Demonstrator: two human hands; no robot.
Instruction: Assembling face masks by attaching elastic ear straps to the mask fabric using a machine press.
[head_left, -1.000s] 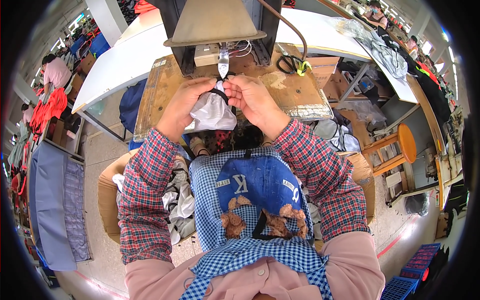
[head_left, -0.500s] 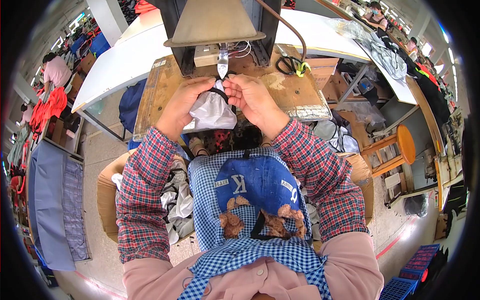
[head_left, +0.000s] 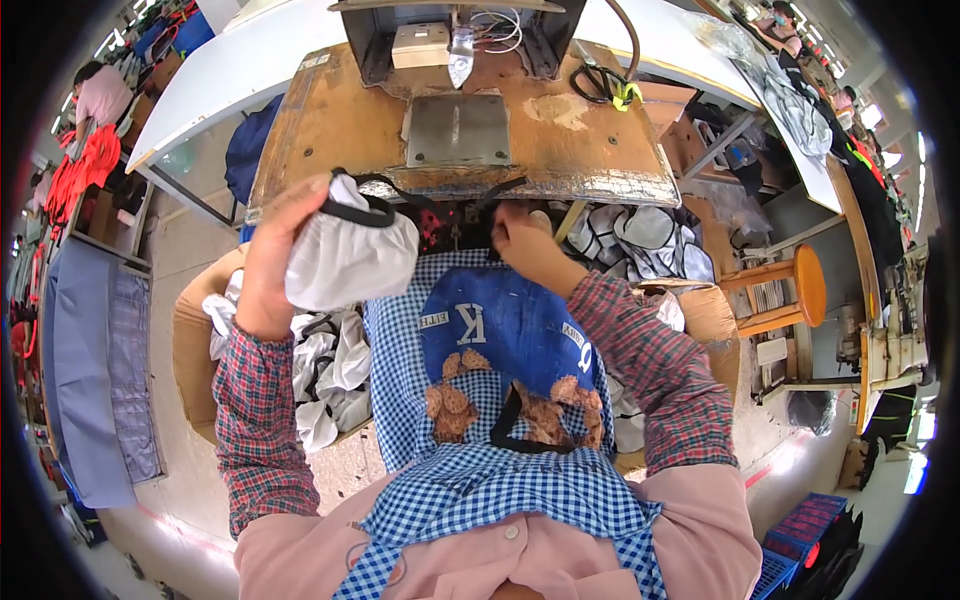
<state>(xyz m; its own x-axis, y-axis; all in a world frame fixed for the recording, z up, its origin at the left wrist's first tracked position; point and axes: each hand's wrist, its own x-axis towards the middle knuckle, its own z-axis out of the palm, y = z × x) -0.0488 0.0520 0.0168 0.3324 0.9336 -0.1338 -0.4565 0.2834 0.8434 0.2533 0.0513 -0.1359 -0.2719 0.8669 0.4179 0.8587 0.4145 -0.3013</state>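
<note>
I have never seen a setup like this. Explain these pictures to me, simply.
There is no robot here: the hands are a person's own. The view comes from a wide camera worn on the head, looking down, so straight edges bend toward the rim.

In front is a worn wooden table. At its back stands a machine with a dark frame and a pointed metal tip. A metal plate and black-handled scissors lie on the tabletop.

The left hand holds a white cloth piece with a black band. The right hand is near the table's front edge; whether it grips anything is unclear. At the person's left, a cardboard box holds more white cloth.
</note>
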